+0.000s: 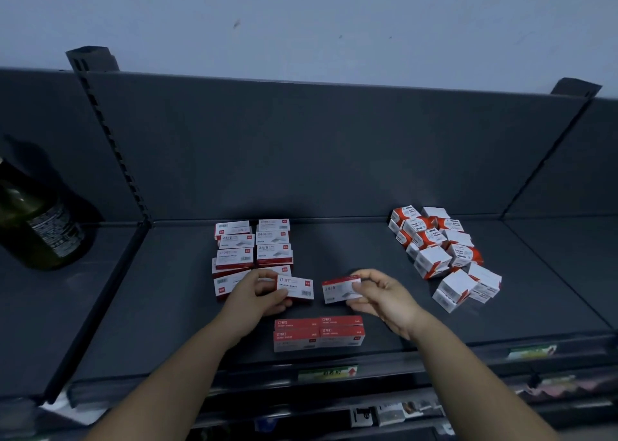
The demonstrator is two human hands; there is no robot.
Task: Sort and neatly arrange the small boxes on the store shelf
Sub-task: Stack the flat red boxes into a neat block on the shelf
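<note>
- The step in hand looked like sorting the flat boxes: each hand held one just above the dark grey metal shelf [167,307], both forearms reaching in from the near edge.
- The left hand [264,293] gripped a flat red-and-white cardboard box [297,288] by its left end, with the thumb on top and the fingers curled beneath.
- The right hand [381,293] pinched a second flat red-and-white box [339,290] by its right end.
- Loose rows of matching flat boxes [252,250] lay just beyond the left hand.
- A tidy block of four red boxes [319,333] sat just near of both hands.
- A jumbled heap of cube-shaped white-and-red boxes [441,250] lay well apart to the far right, apparently unsorted.
- The next move probably called for setting both held boxes down flush against one group; I cannot tell which.
</note>
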